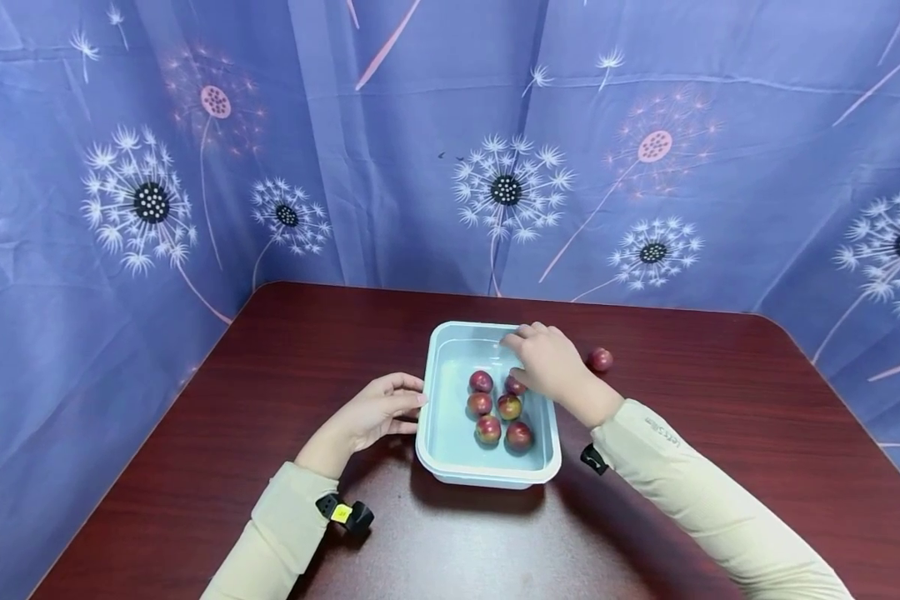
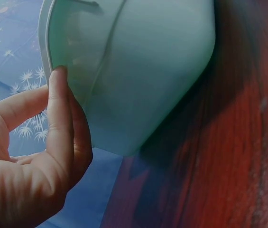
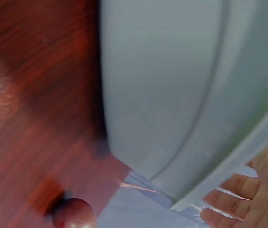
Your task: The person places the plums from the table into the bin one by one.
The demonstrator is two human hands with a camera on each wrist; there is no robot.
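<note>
A pale blue plastic container stands on the table with several red and yellowish plums inside. My left hand is at its left side, fingers fairly straight and fingertips touching near the rim; the left wrist view shows them against the outer wall. My right hand reaches over the right rim, fingers spread apart. Its thumb overlaps the far right plum, partly hiding it. In the right wrist view its fingers extend loosely past the rim.
One more plum lies on the dark red wooden table, right of the container and beyond my right wrist. A blue curtain with dandelion prints hangs behind the table and along its sides.
</note>
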